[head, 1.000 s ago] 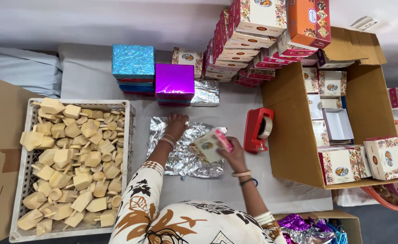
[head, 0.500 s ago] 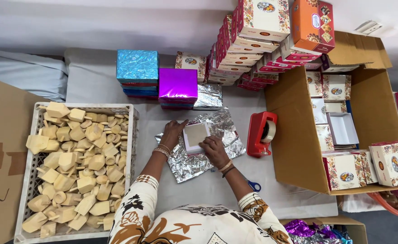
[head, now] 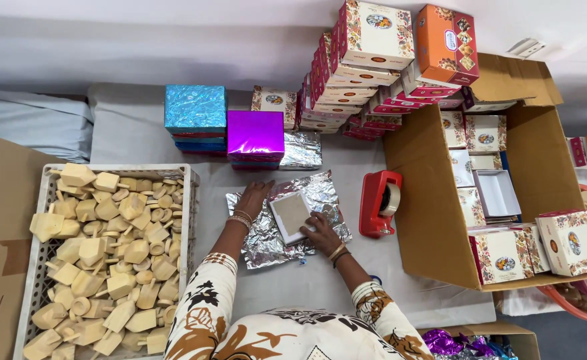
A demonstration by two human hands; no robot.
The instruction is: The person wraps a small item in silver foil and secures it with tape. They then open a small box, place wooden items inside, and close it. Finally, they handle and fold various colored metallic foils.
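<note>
A small square box [head: 291,215] lies flat on a crinkled sheet of silver foil [head: 261,239] spread on the grey table. My left hand [head: 254,198] rests palm down on the foil at the box's left edge, fingers spread. My right hand [head: 319,231] presses on the box's lower right corner and the foil beside it. Neither hand has lifted anything.
A white crate [head: 188,200] of wooden spinning tops stands at the left. Foil-wrapped blue [head: 195,109] and purple [head: 255,133] boxes sit behind the foil. A red tape dispenser [head: 380,203] is to the right, beside an open cardboard carton [head: 427,200] of printed boxes. More printed boxes [head: 373,60] are stacked behind.
My right hand brought the box from the air down onto the foil and laid it flat. Both hands now press on box and foil.
</note>
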